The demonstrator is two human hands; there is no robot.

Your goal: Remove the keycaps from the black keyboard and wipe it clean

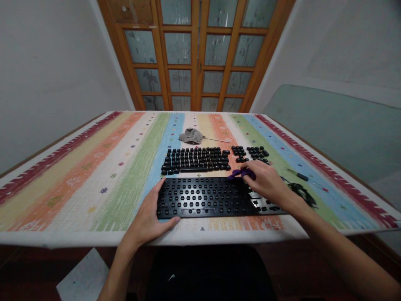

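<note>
A black keyboard [200,198] without its keycaps lies flat before me, its rows of switch posts bare. My left hand [148,214] grips its left end, the thumb along the front edge and the fingers at the back corner. Between the fingers of my right hand [263,182] is a bunched purple cloth [242,172], at the keyboard's back edge right of the middle. That hand hides part of the keyboard's right section. Just behind the keyboard, loose black keycaps [196,159] stand in rows, with further groups of keycaps [257,151] to the right.
A grey rag [191,136] with a thin metal rod [216,139] lies behind the keycaps. On the right are a dark-handled screwdriver [301,176] and a coiled black cable [302,194]. A striped tablecloth [122,167] covers the table; its front edge is close to me.
</note>
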